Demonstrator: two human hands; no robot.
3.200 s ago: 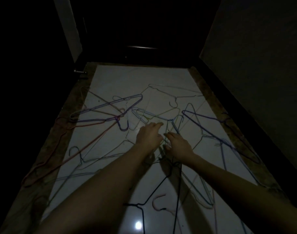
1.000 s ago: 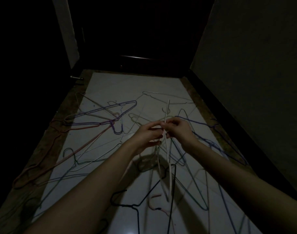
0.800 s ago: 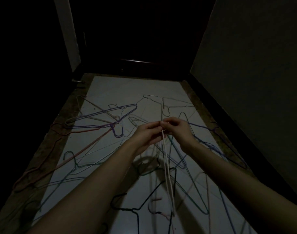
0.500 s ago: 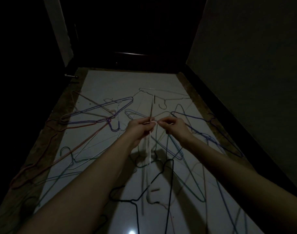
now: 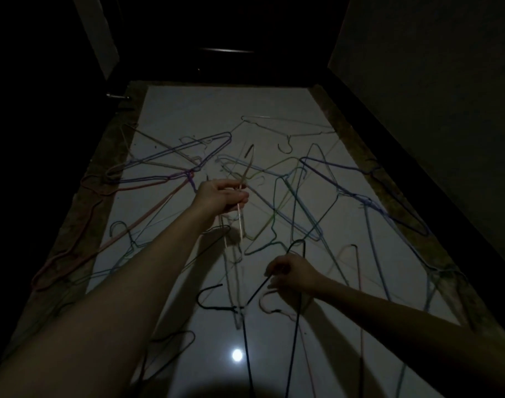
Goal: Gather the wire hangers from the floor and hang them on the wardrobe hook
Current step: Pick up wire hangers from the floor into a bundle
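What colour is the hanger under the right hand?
Black hanger, right hand on it; head view.

Bare white floor [image 5: 217,107] shows at the far end, in front of the dark doorway, and near the light reflection [image 5: 237,355] at the bottom. Between them, tangled wire hangers [image 5: 303,196] cross the tiles from edge to edge, overlapping in the middle. A red hanger [image 5: 82,248] lies along the left border. The right wall [image 5: 432,81] hems in that side. A black hanger [image 5: 297,282] stands raised among them.
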